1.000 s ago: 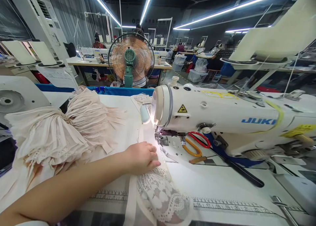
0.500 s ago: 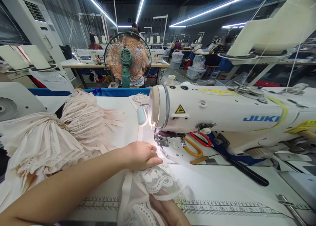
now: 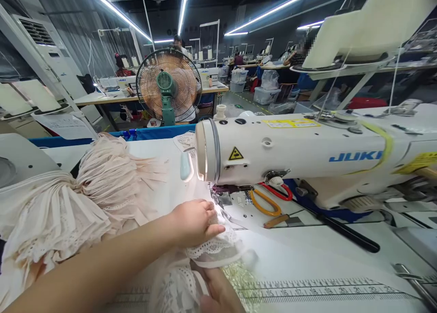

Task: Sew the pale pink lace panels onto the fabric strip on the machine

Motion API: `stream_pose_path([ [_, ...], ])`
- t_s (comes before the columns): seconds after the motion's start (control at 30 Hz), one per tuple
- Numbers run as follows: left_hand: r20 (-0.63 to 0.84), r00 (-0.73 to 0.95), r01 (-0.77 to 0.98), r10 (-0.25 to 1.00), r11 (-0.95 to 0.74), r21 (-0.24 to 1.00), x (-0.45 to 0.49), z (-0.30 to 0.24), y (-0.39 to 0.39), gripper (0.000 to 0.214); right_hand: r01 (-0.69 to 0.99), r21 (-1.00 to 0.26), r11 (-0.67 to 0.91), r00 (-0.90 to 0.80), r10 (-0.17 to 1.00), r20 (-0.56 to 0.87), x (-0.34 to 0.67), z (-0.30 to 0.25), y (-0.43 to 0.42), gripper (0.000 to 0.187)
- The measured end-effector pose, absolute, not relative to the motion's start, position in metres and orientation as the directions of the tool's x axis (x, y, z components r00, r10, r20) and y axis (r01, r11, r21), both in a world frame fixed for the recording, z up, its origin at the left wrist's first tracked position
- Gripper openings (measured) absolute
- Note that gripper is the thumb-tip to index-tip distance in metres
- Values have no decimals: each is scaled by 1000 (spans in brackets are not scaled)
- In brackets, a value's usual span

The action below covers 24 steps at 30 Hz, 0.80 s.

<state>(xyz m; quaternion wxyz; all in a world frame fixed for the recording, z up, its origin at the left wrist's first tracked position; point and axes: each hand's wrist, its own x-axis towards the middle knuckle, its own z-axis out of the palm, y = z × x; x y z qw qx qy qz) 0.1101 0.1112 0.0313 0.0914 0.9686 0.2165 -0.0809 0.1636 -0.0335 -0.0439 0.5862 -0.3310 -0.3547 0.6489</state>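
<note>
At the needle area of a white JUKI sewing machine (image 3: 293, 144), my left hand (image 3: 194, 224) rests palm down on a pale lace garment piece (image 3: 218, 251). Its thumb stands apart from the fingers, which press on the cloth. Below it, near the table's front edge, my right hand (image 3: 221, 288) is partly under the lace and grips a fold between thumb and fingers; some fingers are hidden by cloth. The lace runs from under the machine head toward me, and its lower part is blurred.
Bundled pale lace strips (image 3: 99, 185) lie on the left. Orange-handled scissors (image 3: 266, 203), a red-handled tool (image 3: 280, 192) and a black-handled tool (image 3: 351, 235) lie under the machine arm. A ruler strip (image 3: 307, 290) runs along the front. A green fan (image 3: 167, 87) stands behind.
The view has shifted slightly to the right. My right hand has drawn closer to the left hand, its thumb now showing over the fold, and the lower lace has shifted.
</note>
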Motion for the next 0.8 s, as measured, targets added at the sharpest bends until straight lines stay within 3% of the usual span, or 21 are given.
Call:
stream_pose_path([
  [0.13, -189, 891, 431, 413, -900, 61, 110, 26, 110, 53, -607, -795, -4, -132, 987, 96, 163, -40, -26, 67],
  [0.43, -137, 887, 442, 441, -897, -25, 110, 17, 122, 57, -457, -890, 19, -155, 983, 100, 170, -25, -13, 73],
  [0.6, -78, 861, 497, 503, -864, -85, 112, 18, 122, 55, -326, -945, 8, -127, 991, 52, 175, -32, -16, 79],
  [0.8, -162, 861, 462, 482, -875, -147, 111, 15, 128, 59, -229, -971, -64, -73, 996, -48, 175, -42, -22, 77],
])
